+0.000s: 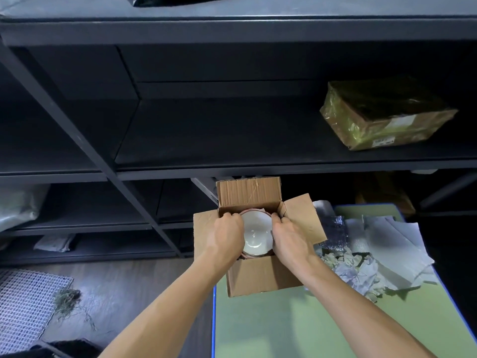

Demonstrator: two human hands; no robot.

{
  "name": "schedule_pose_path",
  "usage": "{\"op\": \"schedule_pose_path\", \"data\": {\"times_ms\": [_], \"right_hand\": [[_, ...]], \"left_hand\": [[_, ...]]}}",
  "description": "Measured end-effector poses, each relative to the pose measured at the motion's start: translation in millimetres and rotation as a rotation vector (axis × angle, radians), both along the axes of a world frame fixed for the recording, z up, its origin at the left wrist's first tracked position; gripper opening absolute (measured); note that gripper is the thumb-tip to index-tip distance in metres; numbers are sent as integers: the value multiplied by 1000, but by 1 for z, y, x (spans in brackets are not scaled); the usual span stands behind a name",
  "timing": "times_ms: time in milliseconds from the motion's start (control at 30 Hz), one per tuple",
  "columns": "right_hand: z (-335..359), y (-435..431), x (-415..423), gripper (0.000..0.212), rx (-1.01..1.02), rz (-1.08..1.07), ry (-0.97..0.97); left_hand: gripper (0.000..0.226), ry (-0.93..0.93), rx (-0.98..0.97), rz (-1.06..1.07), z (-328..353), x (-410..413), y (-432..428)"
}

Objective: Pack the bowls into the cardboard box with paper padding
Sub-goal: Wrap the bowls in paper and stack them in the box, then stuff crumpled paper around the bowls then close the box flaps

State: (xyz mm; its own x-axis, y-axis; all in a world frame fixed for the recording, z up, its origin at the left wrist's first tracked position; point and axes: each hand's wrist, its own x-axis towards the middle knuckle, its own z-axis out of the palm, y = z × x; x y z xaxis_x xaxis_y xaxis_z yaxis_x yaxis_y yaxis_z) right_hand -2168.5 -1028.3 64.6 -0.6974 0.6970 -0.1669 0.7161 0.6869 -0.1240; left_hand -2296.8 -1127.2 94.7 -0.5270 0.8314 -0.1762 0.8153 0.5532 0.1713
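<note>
Shelving (154, 130) in dark metal fills the far side, one film-wrapped parcel (387, 117) on its middle shelf. Nearer lies the green tabletop (284, 332), with a heap of crumpled and flat paper (374, 254) on its right part. The cardboard box (260, 277) stands at the tabletop's far left corner, all four flaps open, its left flap reaching out past the tabletop's edge. The left hand (224, 236) and right hand (291, 236) each curl their fingers over opposite sides of the rim of a white bowl (256, 233), which sits low inside the box and fills nearly its whole width. Likely trouble: the fit is tight, so fingers may jam against the walls, and a lopsided push could slide the box off the nearby corner. Only a scrap of white shows behind the bowl, so the ceramic might knock bare cardboard if padding is skimped. Room is scarce beyond the far flap, where a shelf edge is close; the near tabletop is open, and the paper is within the right hand's reach.
</note>
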Motion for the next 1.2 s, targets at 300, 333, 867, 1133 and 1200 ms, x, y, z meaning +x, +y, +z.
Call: {"op": "schedule_pose_path", "data": {"times_ms": [300, 333, 867, 1133, 1200], "right_hand": [[31, 8, 69, 39, -14, 92, 281], [32, 11, 80, 33, -10, 83, 305], [-19, 80, 263, 36, -119, -298, 121], [-59, 119, 304, 49, -17, -340, -81], [-67, 126, 307, 40, 30, -317, -85]], "left_hand": [[29, 1, 288, -148, 0, 55, 15], [29, -18, 305, -175, 0, 65, 17], [30, -210, 236, -494, -39, 205, 89], [32, -199, 77, -456, -60, 230, 118], [31, -198, 55, -447, -63, 236, 120]]}}
